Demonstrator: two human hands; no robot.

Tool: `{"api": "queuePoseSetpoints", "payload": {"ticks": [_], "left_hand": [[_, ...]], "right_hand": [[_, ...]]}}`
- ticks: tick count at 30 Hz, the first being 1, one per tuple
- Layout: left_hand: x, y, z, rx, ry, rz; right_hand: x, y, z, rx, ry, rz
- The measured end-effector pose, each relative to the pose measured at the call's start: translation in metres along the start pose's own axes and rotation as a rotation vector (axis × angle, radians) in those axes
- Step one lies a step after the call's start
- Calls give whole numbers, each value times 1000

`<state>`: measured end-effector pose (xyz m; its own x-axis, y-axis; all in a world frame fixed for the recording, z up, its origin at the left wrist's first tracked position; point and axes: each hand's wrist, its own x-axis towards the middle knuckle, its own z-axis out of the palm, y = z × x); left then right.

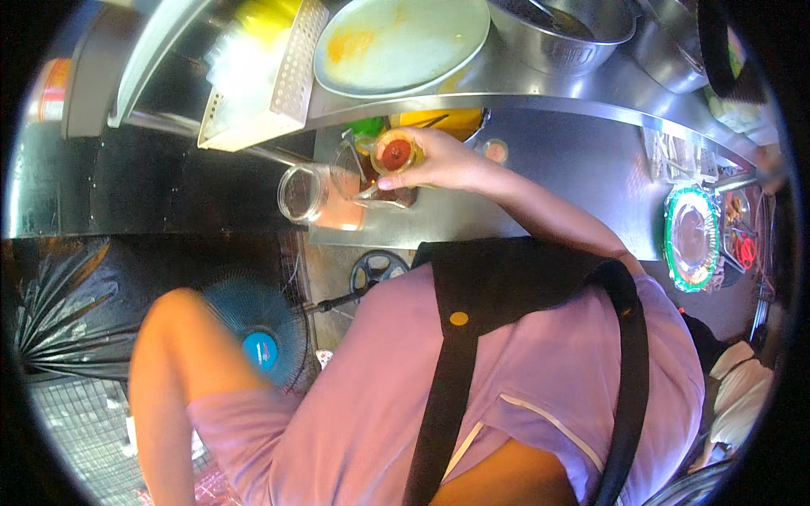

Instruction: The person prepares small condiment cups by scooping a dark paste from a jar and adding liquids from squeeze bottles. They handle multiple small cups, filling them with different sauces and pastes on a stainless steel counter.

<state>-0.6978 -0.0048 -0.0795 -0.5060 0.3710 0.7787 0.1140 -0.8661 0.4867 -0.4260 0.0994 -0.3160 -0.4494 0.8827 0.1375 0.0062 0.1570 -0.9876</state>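
Note:
My right hand (pixel 436 158) holds a small round container (pixel 397 152) with red contents, its open mouth towards me. Just beside and partly behind it stands a clear vessel (pixel 347 171) with something dark red low in it; the hand hides part of it. A wide-mouthed clear jar (pixel 300 193) is to the left, near an orange-pink surface or content whose nature I cannot tell. Behind the hand are a yellow bowl or pot (pixel 465 123), partly hidden, and a green object (pixel 367 126). A small cup (pixel 495 150) of pale pink stuff sits to the right. My left forearm is raised, its hand out of view.
A steel shelf edge (pixel 506 101) crosses above the steel counter (pixel 569 164). It bears a stained oval plate (pixel 405 44), a perforated basket (pixel 294 69) and a steel pot (pixel 563 54). A foil-covered, green-rimmed round item (pixel 693 237) is at right, a blue fan (pixel 259 335) below left.

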Motion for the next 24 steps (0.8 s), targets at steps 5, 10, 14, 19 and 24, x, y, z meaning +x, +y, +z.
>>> {"api": "queuePoseSetpoints", "payload": {"ticks": [5,10,14,19,24], "left_hand": [[-74,-104,34,-36,-102,-279],[-97,-121,33,-138,-347,-392],[-112,-123,34,-104,-332,-438],[-122,-121,29,-135,-272,-509],[-113,-121,28,-134,-270,-441]], "right_hand": [[3,16,16,51,-21,35],[0,38,38,75,-97,53],[-1,41,45,-11,-47,-4],[2,42,44,41,-58,-77],[0,27,39,72,-37,-47]]}}
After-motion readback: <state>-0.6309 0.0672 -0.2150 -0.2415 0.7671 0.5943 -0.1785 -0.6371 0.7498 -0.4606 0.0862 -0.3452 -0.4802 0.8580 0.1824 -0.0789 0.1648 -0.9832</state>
